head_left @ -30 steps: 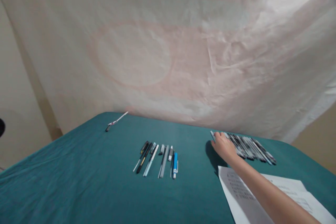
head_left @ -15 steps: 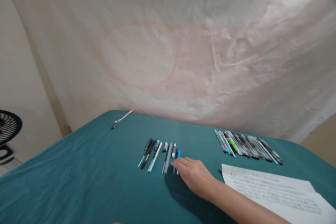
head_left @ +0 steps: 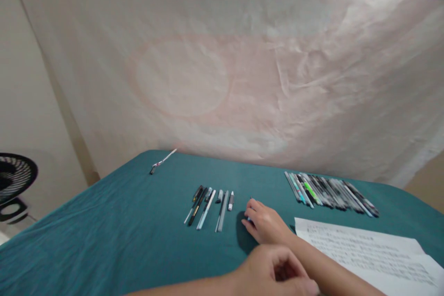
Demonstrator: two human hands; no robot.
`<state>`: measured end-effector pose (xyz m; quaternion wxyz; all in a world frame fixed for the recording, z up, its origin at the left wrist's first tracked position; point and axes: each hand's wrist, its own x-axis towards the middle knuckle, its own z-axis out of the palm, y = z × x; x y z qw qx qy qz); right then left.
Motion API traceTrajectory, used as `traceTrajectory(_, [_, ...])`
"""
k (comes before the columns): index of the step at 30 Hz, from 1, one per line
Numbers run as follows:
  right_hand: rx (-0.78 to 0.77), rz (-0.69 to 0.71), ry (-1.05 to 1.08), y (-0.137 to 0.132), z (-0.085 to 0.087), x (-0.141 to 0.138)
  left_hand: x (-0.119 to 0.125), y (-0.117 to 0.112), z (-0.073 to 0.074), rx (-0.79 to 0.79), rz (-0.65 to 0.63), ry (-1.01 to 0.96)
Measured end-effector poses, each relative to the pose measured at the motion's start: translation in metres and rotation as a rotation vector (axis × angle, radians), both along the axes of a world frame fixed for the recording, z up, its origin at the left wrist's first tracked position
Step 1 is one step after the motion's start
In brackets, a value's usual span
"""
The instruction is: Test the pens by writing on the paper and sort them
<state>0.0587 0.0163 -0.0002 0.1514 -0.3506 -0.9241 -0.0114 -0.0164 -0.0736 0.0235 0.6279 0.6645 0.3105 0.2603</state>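
Note:
My right hand is closed low over the cloth, with its fingers bent around a pen. Only a small bluish bit and a dark tip of this pen show. My left hand is in front of the right forearm, its fingers curled and the thumb towards them; the inside of the grip is hidden. Left of the right hand lies a short grey-and-white pen piece. Beside it are a clear grey pen barrel and a small cap. Farther left, several dark and pale pen parts lie in slanted groups.
A green cloth covers the table. Many pens lie in a row at the back right. A handwritten paper sheet lies at the right. A whitish pen-like object is at the back left, and a black fan stands beyond the table.
The right hand has moved right, away from the pen parts. The blue-ended pen and dark piece have left their spot in the row. My left hand has come in from below.

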Motion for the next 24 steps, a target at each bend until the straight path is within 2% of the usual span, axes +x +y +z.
traceTrajectory(1, [-0.003,-0.031,-0.012,0.004,-0.001,0.003,-0.006,0.005,0.002,-0.034,0.148,-0.027])
traceTrajectory(3, [-0.022,-0.086,-0.047,0.009,-0.001,0.011,-0.014,0.013,0.001,-0.033,0.305,-0.093])
traceTrajectory(8, [-0.118,-0.104,-0.008,0.011,0.006,0.030,-0.029,0.031,-0.018,0.147,0.532,-0.137])
traceTrajectory(10, [-0.145,-0.106,0.051,0.010,0.006,0.034,-0.034,0.037,-0.026,0.177,0.574,-0.139])
traceTrajectory(12, [-0.151,-0.110,0.111,0.010,0.003,0.038,-0.038,0.042,-0.031,0.142,0.625,-0.156])
traceTrajectory(17, [-0.137,-0.180,0.308,0.007,-0.004,0.038,-0.038,0.052,-0.035,-0.109,0.710,-0.309])
traceTrajectory(20, [-0.129,-0.089,0.448,-0.001,-0.002,0.032,-0.038,0.055,-0.034,-0.206,0.699,-0.442])
traceTrajectory(24, [-0.115,0.104,0.492,-0.013,0.000,0.024,-0.040,0.058,-0.030,-0.249,0.592,-0.493])
